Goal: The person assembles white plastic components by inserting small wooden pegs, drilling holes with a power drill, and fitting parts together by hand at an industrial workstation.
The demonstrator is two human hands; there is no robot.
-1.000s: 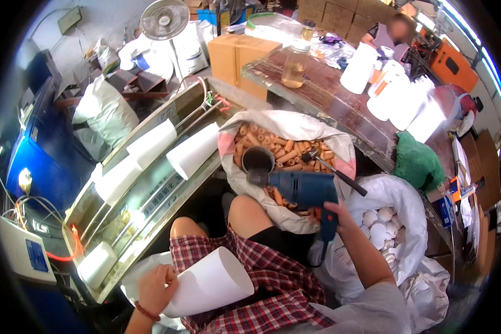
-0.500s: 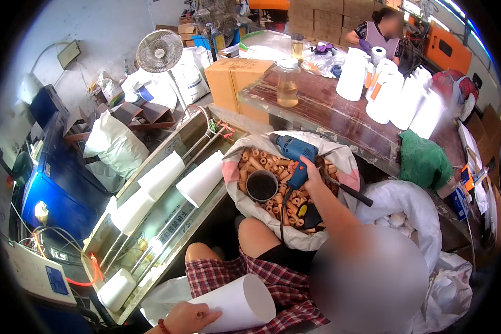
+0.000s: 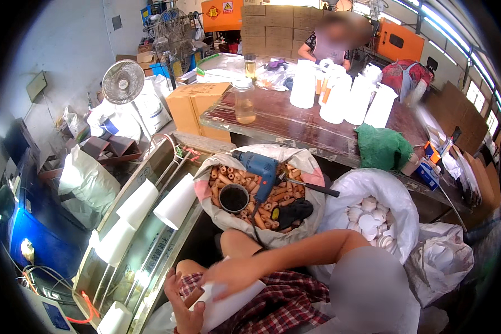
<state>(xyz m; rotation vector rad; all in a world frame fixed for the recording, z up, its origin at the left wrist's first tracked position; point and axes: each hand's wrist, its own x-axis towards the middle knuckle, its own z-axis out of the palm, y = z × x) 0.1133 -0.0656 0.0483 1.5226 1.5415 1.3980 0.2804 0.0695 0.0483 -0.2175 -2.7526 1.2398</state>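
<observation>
On my lap lies a white paper cone [image 3: 234,303]. My left hand [image 3: 182,312] grips its near end, with a short brown tube [image 3: 193,296] against the fingers. My right hand [image 3: 231,275] is blurred and closes over the top of the cone, the forearm crossing in from the right. In front of my knees an open sack [image 3: 312,214] holds many orange-brown tubes [image 3: 228,181]. A blue power drill [image 3: 259,166] lies on them, along with a black cup [image 3: 234,197] and a black glove [image 3: 292,214].
A metal rack [image 3: 145,178] on my left carries more white cones [image 3: 175,203]. A white bag [image 3: 398,197] of white caps [image 3: 367,220] stands on my right. Beyond are a wooden table [image 3: 284,119] with white jugs [image 3: 339,97] and a jar [image 3: 245,100], a person [image 3: 331,42], a fan [image 3: 123,82] and a green cloth [image 3: 381,147].
My right hand has laid the blue drill on the tubes in the sack, let go and come back onto the white cone. My head has lifted, so more of the room shows.
</observation>
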